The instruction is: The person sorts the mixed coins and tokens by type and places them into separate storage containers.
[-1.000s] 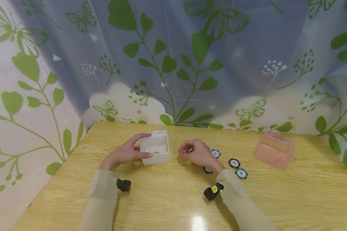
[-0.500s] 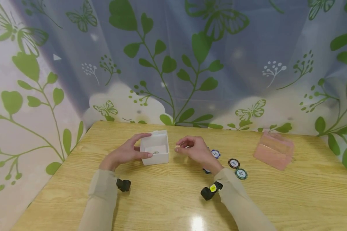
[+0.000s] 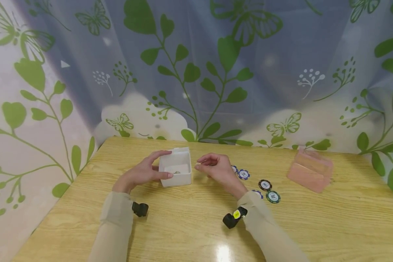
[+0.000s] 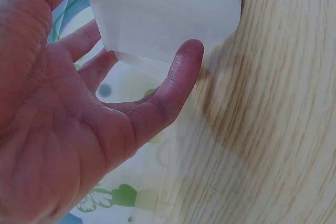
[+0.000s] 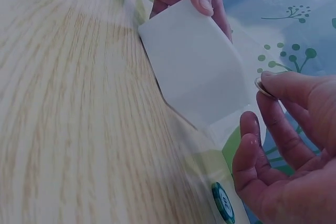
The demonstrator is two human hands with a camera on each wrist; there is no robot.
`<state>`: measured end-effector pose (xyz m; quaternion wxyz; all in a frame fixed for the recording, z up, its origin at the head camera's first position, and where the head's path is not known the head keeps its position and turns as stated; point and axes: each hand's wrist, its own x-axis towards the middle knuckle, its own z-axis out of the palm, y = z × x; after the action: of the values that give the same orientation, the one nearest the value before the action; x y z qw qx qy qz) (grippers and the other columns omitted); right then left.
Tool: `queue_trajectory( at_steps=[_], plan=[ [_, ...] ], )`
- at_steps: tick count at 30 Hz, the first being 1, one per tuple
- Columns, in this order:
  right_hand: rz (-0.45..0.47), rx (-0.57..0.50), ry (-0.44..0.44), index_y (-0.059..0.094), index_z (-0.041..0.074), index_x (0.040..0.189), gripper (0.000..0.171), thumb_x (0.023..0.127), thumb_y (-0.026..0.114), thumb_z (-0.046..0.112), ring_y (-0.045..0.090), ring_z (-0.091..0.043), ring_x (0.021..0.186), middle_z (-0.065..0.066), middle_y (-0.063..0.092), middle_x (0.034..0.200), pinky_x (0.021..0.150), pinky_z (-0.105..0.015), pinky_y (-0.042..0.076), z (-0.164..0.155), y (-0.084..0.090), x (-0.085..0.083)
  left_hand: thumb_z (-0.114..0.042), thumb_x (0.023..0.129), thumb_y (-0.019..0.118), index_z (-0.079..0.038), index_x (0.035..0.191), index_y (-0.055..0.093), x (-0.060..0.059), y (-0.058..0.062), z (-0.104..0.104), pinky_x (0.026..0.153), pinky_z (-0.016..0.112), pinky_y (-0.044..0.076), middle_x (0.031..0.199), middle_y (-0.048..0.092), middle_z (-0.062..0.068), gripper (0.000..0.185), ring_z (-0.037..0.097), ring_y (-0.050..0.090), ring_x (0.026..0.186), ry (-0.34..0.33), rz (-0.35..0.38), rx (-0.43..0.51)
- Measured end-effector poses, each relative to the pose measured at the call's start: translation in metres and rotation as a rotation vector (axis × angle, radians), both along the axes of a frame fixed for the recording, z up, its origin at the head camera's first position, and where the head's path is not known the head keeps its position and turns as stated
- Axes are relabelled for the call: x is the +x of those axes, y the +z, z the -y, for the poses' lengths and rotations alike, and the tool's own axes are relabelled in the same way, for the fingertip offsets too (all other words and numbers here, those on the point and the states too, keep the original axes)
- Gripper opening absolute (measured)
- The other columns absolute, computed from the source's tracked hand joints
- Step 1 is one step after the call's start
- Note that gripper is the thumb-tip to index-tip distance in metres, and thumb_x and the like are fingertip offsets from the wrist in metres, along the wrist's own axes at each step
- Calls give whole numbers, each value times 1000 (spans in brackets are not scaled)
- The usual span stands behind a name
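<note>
Head view: two hands are working at a white box on a wooden table.

The left hand (image 3: 141, 174) is gripping the white box (image 3: 177, 171) from its left side, thumb curling along the near wall and fingers reaching over the far rim; the box is sitting on the table (image 3: 183, 225); just right of it, the right hand (image 3: 216, 169) is hovering, pinching a chip (image 5: 264, 88) between thumb and fingertips; further right, loose chips (image 3: 265, 185) are lying flat; a pink box (image 3: 311, 171) is standing well apart.

My left hand (image 3: 141, 174) gripped the white box (image 3: 176, 171) on the table (image 3: 190, 233) while my right hand (image 3: 216, 169) hovered beside it, poker chips (image 3: 265, 185) behind.
</note>
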<state>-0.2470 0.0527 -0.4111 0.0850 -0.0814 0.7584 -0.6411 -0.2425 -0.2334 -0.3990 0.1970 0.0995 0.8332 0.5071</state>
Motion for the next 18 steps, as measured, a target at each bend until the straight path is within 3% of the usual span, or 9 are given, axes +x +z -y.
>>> queue_trajectory(
  at_steps=[18],
  plan=[
    [18, -35, -43, 76, 8, 106, 23, 86, 83, 16, 64, -10, 77, -3, 75, 94, 66, -30, 51, 19, 6, 1, -29, 90, 81, -27, 160, 30, -1, -1, 0, 88, 40, 56, 158, 32, 17, 87, 41, 57, 131, 3, 5, -14]
  ],
)
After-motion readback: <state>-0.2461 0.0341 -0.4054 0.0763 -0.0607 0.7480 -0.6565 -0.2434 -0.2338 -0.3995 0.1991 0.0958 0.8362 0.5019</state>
